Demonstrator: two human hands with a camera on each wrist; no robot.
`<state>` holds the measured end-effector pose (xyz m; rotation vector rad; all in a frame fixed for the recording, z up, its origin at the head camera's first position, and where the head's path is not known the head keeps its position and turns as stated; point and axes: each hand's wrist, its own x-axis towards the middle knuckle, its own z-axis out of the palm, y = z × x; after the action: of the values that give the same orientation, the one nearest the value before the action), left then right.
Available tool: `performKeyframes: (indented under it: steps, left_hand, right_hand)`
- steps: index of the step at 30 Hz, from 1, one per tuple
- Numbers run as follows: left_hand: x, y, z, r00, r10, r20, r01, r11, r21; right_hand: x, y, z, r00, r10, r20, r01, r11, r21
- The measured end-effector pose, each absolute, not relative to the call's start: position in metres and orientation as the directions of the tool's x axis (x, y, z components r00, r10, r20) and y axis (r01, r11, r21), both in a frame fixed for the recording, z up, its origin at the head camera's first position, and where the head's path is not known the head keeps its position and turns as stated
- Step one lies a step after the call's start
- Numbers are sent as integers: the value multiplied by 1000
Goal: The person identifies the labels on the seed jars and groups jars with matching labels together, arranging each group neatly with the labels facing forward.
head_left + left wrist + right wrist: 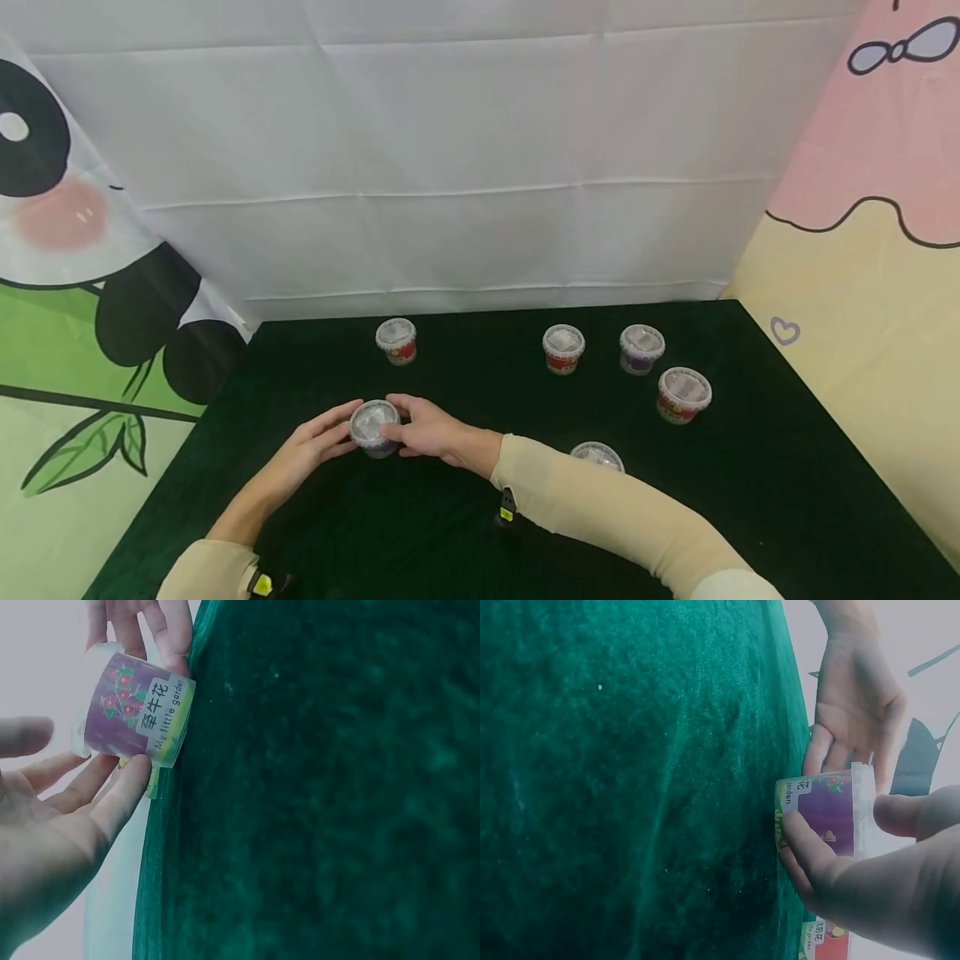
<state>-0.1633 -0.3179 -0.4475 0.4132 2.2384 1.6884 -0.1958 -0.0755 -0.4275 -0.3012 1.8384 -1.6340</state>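
Observation:
A small plastic cup with a clear lid stands between both hands near the left middle of the table. Its purple label shows flowers and the words "My little garden". My right hand grips it from the right, thumb at the lid and fingers along the side. On the other side, the left hand has its fingers stretched out against the cup, its thumb held away in the left wrist view. In the right wrist view, the cup sits close over the cloth.
Similar lidded cups stand on the dark green cloth: a red-labelled one at the back left, another red one, a purple one and a red one toward the right. The right sleeve partly hides one more cup.

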Motion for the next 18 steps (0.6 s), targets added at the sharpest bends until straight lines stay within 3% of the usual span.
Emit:
performKeyframes:
  steps: [10,18]
  left_hand:
    - [-175,-314,-446,-918,394,51,238,443,865]
    - [-175,-314,-449,-931,365,23,183,411,893]
  right_hand:
    - [-200,-76,-426,-776,-553,-303,176,272,-946]
    - [-201,-81,-424,-798,-549,-250,-75,501,-862]
